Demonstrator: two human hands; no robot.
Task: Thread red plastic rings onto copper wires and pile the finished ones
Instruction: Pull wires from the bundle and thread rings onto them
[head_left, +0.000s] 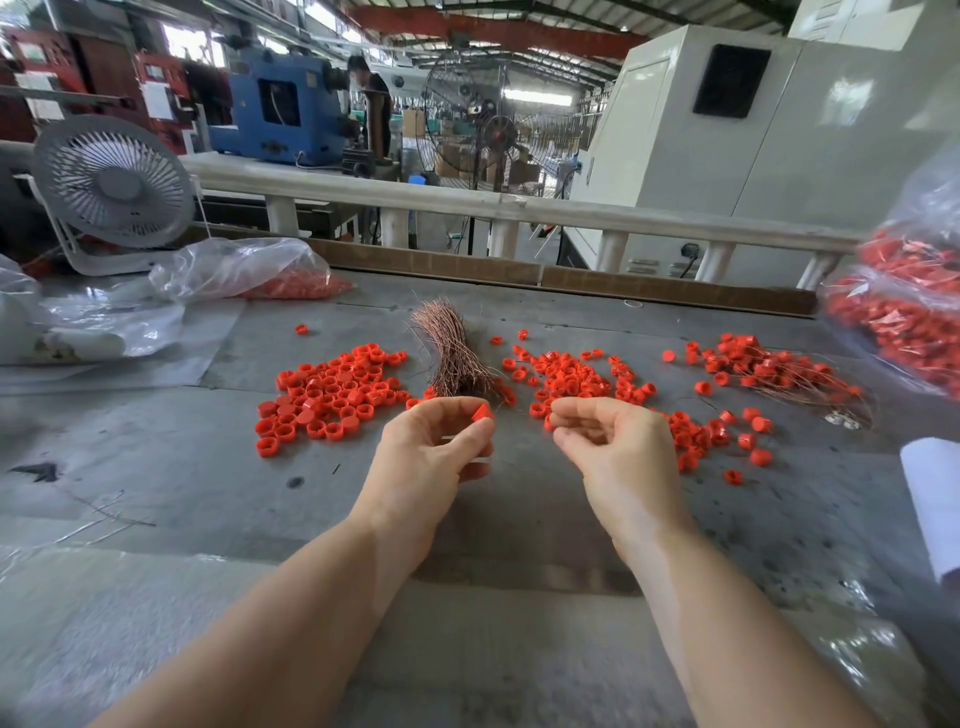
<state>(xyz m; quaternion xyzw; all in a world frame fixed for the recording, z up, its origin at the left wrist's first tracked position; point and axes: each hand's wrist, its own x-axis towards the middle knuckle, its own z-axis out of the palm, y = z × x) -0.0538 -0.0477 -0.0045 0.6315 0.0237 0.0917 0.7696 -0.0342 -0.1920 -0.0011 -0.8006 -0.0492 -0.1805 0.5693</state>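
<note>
Left hand (434, 447) pinching small red ring (482, 412); right hand (613, 447) loosely curled, contents unclear.

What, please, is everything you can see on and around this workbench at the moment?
Loose red plastic rings: two spreads, red, left and right of the wire bundle.
Copper wire bundle: one, copper, bench centre.
Threaded rings on wires: one pile, red and copper, right.
Clear bags of red parts: two, far left and right edge.
Desk fan: one, white, back left.
Standing fan: one, dark, behind the rail.
Workbench: one, grey.
Left hand: fingers pinch one red ring.
Right hand: fingers curled, pinched at the tips; any wire held is too thin to tell.
</note>
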